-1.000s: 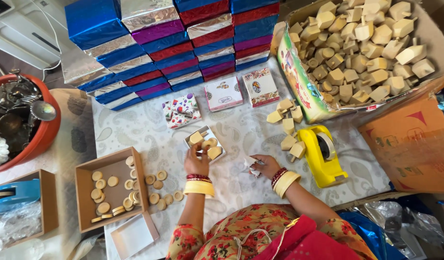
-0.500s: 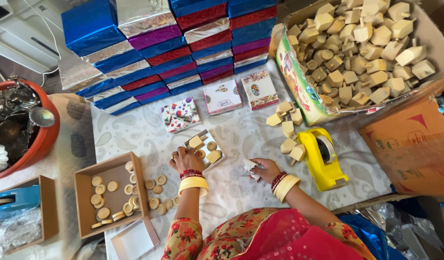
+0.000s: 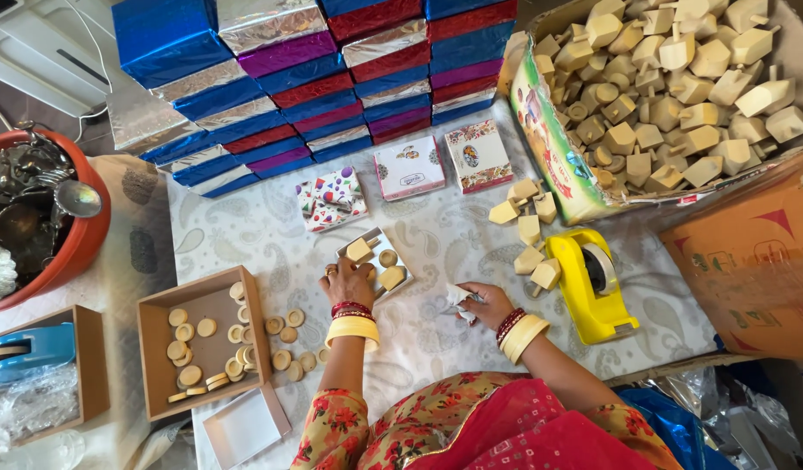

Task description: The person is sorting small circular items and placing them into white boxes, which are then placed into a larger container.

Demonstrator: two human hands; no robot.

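Note:
My left hand [image 3: 349, 280] rests on the near edge of a small shiny open box [image 3: 373, 258] that holds a wooden spinning top and two round wooden discs. My right hand [image 3: 484, 302] lies on the white patterned cloth [image 3: 245, 231] with its fingers closed on a crumpled bit of white paper [image 3: 456, 298]. Loose wooden tops [image 3: 528, 228] lie just right of the box. Round wooden discs [image 3: 284, 344] are scattered left of my left wrist, beside a brown cardboard tray [image 3: 153, 318] holding more of them.
A yellow tape dispenser [image 3: 593, 292] stands right of my right hand. A large carton of wooden tops [image 3: 671, 78] fills the far right. Foil-wrapped boxes [image 3: 314, 78] are stacked at the back, three patterned small boxes [image 3: 408, 170] before them. An orange tub of metal items [image 3: 36, 209] sits left.
My left hand has moved forward from the discs onto the edge of the small shiny box. My right hand has stayed put with the paper.

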